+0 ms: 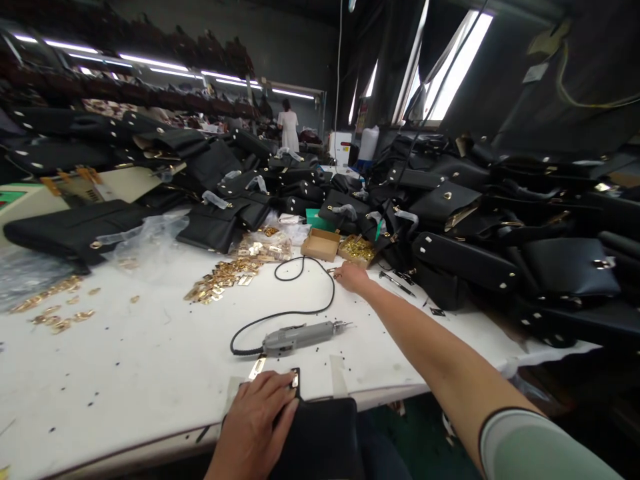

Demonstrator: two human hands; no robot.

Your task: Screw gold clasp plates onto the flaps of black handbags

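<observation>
At the table's front edge my left hand [257,420] is closed over the corner of a black leather piece [325,437], with a gold metal plate [295,379] beside the fingertips. Another gold plate [258,367] lies just above that hand. My right hand [351,276] reaches far across the table, its fingers bent down near a box of small gold parts [357,247]; what the fingertips hold, if anything, is too small to tell. Between the hands lies a grey electric screwdriver [303,337], its bit pointing right and its black cord [285,313] looping back.
Gold plates [217,280] are heaped mid-table, near an open cardboard box [321,245]. Loose gold pieces [60,317] lie at left. A thin dark tool [397,284] rests right of my right hand. Black bags [460,260] are piled behind. A person [289,127] stands far back.
</observation>
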